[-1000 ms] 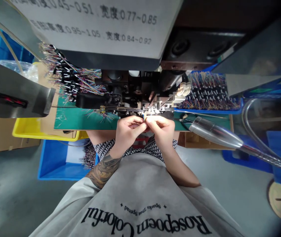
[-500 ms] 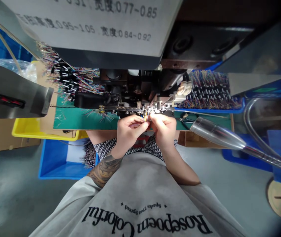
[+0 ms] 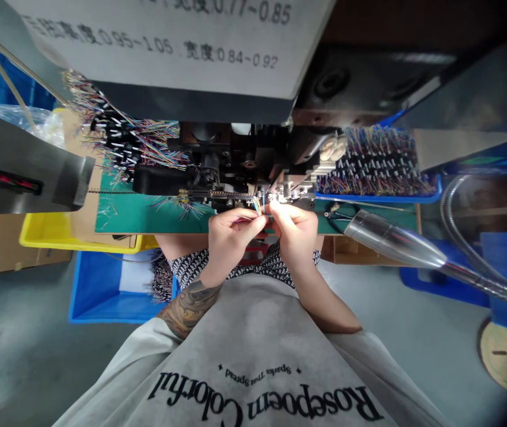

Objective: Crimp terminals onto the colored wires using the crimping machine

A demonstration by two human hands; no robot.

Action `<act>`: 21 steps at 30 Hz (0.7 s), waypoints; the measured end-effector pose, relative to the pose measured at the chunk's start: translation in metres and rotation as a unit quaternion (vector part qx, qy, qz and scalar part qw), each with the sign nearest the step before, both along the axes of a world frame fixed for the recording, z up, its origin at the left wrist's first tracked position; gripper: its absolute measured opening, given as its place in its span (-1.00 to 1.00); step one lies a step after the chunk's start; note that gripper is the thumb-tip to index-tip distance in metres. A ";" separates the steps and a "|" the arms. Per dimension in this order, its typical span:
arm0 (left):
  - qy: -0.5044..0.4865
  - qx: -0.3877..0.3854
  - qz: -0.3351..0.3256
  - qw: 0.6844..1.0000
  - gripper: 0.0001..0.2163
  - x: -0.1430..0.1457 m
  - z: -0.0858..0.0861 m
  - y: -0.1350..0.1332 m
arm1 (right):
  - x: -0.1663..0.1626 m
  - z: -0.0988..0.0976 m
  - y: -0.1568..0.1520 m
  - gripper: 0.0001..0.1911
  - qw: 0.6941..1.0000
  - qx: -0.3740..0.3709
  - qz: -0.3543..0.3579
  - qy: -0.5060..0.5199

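Thumb and fingers of my left hand (image 3: 234,236) pinch a small bundle of coloured wires (image 3: 257,206), whose thin ends fan upward. Close beside it, my right hand (image 3: 295,230) is closed, its fingertips around a single blue wire (image 3: 264,200) or just next to it; the exact grip is too small to make out. Both hands are at the lit working point of a crimping machine (image 3: 280,191), in front of its metal parts. A strip of terminals (image 3: 230,194) runs into the machine from the left.
Piles of wire bundles lie left (image 3: 133,142) and in a blue tray (image 3: 378,196) at right. A metal lamp head (image 3: 391,240) and pliers (image 3: 340,214) are right of my hands. Yellow (image 3: 79,240) and blue bins (image 3: 102,296) stand at left. The machine body hangs above.
The wire bundle in my left hand now leans left, and one blue wire stands apart from it. My hands have barely moved; the view has shifted slightly.
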State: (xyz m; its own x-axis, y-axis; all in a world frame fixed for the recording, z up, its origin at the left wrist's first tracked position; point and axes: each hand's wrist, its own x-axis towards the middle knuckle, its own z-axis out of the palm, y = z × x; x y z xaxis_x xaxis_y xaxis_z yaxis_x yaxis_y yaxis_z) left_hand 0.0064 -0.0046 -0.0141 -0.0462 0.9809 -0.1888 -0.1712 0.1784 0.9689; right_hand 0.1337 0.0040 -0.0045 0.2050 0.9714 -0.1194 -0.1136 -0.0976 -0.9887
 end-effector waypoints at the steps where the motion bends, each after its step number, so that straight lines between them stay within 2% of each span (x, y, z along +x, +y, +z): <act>1: 0.003 0.002 -0.001 1.000 -0.86 0.000 0.000 0.000 | 0.000 0.000 -0.001 -0.71 1.000 0.006 0.003 -0.012; 4: 0.028 0.014 -0.006 0.999 -0.91 -0.002 0.001 0.001 | -0.001 0.000 -0.002 -0.76 0.998 0.021 -0.003 -0.055; 7: 0.043 0.015 -0.013 0.999 -0.92 -0.003 0.000 0.001 | -0.001 0.001 -0.002 -0.70 0.997 0.026 -0.028 -0.069; 10: 0.050 0.028 -0.009 0.998 -0.92 -0.002 -0.001 0.001 | 0.000 0.001 -0.001 -0.66 0.997 0.030 -0.038 -0.060; 14: 0.056 0.047 0.002 0.997 -0.93 -0.001 0.001 0.003 | -0.001 0.000 0.001 -0.74 0.997 0.028 -0.040 -0.051; 21: 0.041 0.027 0.008 0.999 -0.88 -0.001 -0.001 0.004 | -0.002 -0.003 0.001 -0.72 0.998 0.017 -0.035 -0.041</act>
